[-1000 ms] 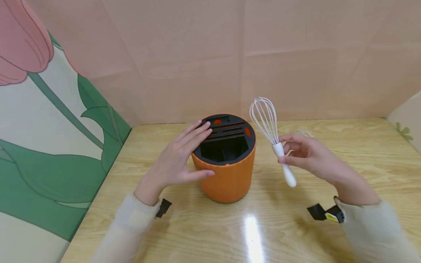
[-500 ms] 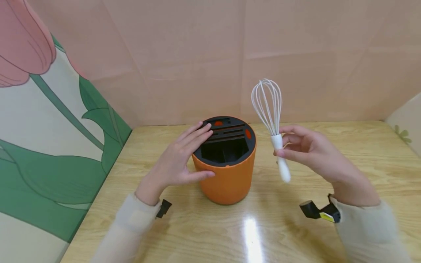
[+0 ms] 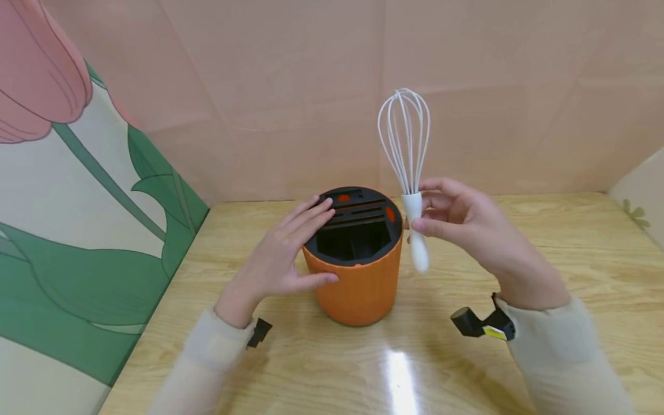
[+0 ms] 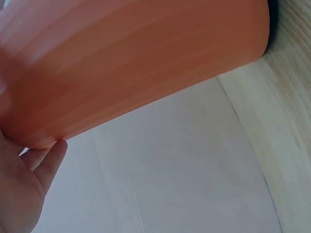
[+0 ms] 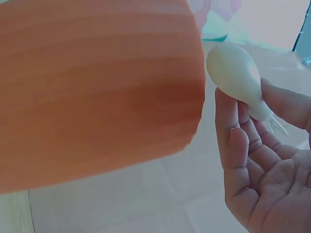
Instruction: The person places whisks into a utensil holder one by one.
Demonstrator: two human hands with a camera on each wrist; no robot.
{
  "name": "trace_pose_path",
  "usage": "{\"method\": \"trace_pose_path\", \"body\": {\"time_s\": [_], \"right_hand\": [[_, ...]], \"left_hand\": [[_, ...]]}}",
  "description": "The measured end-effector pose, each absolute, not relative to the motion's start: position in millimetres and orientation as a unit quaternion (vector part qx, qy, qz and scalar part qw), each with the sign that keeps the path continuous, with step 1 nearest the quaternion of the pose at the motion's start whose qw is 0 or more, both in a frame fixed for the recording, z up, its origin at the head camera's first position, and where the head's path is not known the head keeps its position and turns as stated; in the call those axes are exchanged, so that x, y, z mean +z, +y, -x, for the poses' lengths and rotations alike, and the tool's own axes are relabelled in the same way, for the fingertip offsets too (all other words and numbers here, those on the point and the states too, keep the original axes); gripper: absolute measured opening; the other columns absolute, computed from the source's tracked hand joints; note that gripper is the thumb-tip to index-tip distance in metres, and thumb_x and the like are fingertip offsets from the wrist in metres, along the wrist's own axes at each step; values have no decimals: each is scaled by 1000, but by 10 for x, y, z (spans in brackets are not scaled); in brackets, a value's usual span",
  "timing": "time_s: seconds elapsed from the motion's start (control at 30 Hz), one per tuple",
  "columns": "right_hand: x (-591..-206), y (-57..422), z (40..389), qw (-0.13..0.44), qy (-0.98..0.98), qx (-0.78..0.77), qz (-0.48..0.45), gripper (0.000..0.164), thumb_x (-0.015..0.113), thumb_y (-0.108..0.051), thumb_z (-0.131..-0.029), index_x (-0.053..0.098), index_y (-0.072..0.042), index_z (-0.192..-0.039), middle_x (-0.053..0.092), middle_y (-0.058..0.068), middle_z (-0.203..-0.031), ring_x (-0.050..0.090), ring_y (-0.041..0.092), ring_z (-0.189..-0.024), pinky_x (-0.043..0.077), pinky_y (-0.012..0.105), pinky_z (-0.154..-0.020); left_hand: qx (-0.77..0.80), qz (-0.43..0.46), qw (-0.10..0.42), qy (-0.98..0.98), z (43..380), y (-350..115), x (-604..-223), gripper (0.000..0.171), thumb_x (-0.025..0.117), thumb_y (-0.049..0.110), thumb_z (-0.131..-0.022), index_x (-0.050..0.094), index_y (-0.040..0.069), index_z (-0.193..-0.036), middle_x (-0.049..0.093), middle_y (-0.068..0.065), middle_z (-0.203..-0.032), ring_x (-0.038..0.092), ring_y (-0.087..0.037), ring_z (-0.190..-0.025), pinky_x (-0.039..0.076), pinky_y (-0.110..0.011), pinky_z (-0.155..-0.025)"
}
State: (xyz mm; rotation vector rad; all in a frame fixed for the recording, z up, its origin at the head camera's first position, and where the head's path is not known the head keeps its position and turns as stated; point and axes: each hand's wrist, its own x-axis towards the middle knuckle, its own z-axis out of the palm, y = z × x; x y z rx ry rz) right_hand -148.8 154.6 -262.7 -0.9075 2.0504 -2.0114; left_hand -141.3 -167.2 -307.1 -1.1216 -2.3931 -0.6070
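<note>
A white whisk stands nearly upright, wires up, beside an orange utensil holder with a black slotted top. My right hand pinches the whisk's handle between thumb and fingers. In the right wrist view the rounded handle end points toward the holder's orange wall. My left hand lies along the holder's left side, its straight fingers over the top's edge and its thumb at the front. In the left wrist view fingers touch the holder's rim end.
The wooden table holds the utensil holder near its back edge. A pinkish wall covering rises behind it, with a tulip-patterned panel on the left. Black wrist mounts stick out from the sleeves.
My right hand has carried the whisk leftward and up toward the holder, turning it more upright. The left hand has stayed on the holder.
</note>
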Motion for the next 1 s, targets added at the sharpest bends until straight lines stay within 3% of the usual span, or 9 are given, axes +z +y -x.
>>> {"method": "trace_pose_path", "body": {"time_s": [0.3,0.67,0.87,1.0], "right_hand": [[-2489,1335,1548,58,651,-690,311,36,63,7,-92,58,-7,-125,74,5,-99,72,19,-89,58,25,-85],[-2431,1032,1671,32,628,-714,308,35,63,10,-91,59,-12,-118,74,2,-97,69,16,-86,57,24,-73],[-2449,847,1776,47,629,-707,319,36,63,10,-90,58,-15,-116,73,-1,-95,67,14,-88,59,27,-84],[-2485,758,1811,67,646,-687,325,37,63,11,-90,55,-7,-121,73,4,-99,70,17,-93,59,31,-88]], "left_hand": [[-229,405,215,-859,1407,-1672,-3075,95,47,78,-86,44,8,-149,40,-8,-158,29,-27,-151,32,-49,-120],[-224,394,205,-867,1402,-1658,-3073,95,45,79,-85,43,10,-151,39,-6,-159,28,-26,-151,35,-49,-118],[-214,394,188,-874,1418,-1699,-3003,95,46,79,-85,42,12,-151,38,-3,-160,27,-25,-152,36,-48,-118],[-198,398,173,-879,1420,-1701,-2947,94,45,79,-86,40,13,-153,38,-2,-160,24,-24,-153,35,-47,-119]]}}
